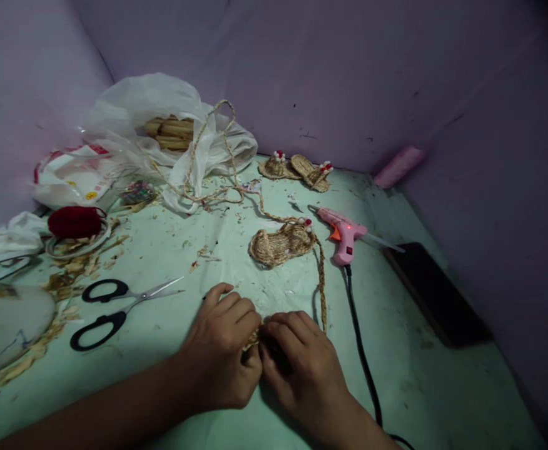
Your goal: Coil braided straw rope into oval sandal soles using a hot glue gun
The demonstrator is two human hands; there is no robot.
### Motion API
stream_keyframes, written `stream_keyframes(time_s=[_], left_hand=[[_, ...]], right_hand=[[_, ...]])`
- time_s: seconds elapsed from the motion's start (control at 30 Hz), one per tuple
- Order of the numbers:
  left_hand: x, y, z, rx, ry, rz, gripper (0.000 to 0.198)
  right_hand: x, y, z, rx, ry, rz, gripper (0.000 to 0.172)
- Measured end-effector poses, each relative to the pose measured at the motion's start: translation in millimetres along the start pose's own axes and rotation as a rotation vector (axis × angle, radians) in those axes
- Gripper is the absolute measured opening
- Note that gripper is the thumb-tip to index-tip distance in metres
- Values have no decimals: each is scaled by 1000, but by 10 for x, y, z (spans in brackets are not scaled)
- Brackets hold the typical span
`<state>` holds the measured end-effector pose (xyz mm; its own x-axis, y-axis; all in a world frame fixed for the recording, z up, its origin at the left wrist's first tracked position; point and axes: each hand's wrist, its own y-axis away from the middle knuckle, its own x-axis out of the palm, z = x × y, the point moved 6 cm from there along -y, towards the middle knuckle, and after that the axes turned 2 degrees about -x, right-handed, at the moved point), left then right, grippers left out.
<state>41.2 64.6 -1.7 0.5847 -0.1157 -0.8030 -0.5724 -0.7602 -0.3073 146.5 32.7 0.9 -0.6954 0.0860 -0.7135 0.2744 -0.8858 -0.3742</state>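
Note:
My left hand [222, 353] and my right hand [302, 365] meet at the near middle of the pale green table [410, 350]. Both are closed, fingers curled round a small piece of braided straw [251, 339] that shows only between them. A braided straw cord [321, 281] runs from my right hand up to a small woven straw sandal [281, 244] with red and white beads, lying just beyond my hands.
Black-handled scissors [114, 306] lie to the left. A pink glue gun [344, 237] with a black cable [363, 350] sits right of the sandal. Two more straw sandals [297, 169], a plastic bag of straw [171, 134], a red spool [74, 222] and a dark phone [438, 300] surround them.

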Motion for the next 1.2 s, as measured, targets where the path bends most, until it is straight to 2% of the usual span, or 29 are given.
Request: stream_keyframes(time_s=[0.37, 0.73, 1.2], left_hand=[[6, -8, 6, -5, -14, 15, 13], [10, -12, 3, -3, -21, -5, 13], [8, -18, 3, 7, -1, -30, 15]], right_hand=[[-10, -9, 4, 4, -15, -12, 17], [20, 21, -30, 30, -25, 16, 17], [-10, -11, -7, 25, -27, -12, 16]])
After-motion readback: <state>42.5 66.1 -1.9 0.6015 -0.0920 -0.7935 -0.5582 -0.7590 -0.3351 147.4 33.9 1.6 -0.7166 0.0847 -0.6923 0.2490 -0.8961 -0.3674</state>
